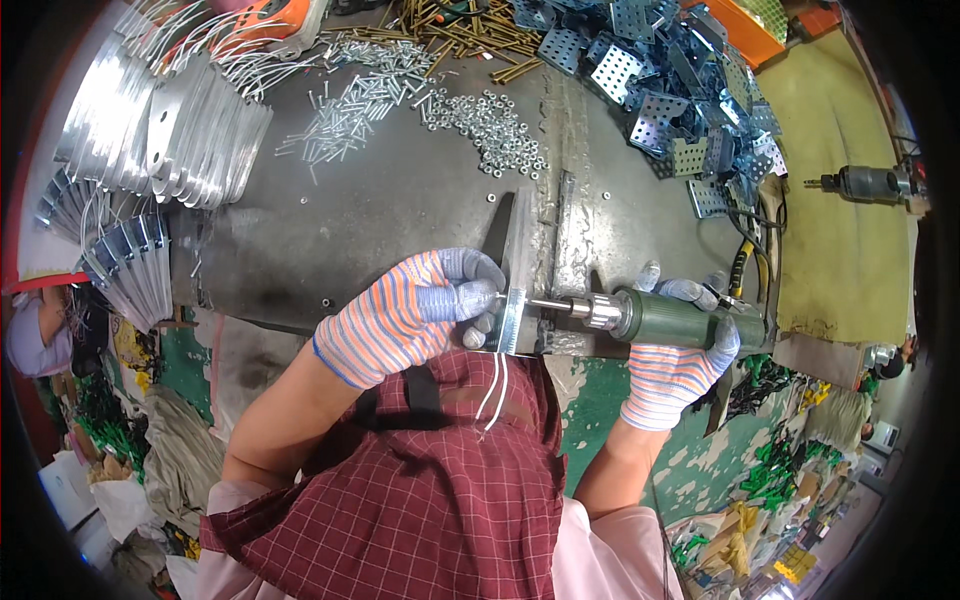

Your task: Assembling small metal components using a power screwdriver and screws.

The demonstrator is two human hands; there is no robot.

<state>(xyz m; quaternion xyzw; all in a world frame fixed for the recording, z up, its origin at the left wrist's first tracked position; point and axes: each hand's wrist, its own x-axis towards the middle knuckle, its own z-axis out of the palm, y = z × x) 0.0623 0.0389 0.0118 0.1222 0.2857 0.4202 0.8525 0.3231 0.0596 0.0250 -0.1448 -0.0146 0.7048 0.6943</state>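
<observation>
Head view: left hand (405,315) hides most of metal plate (512,320).

One view only: head cam, fisheye, looking steeply down from above the person's chest. Close range to the hands, left hand (400,315) and right hand (680,365) mid-frame, forearms entering from the lower edge. Worktop (400,210) fills the upper half, far side at top; floor at right and lower left. Edges bend near the rim.
</observation>
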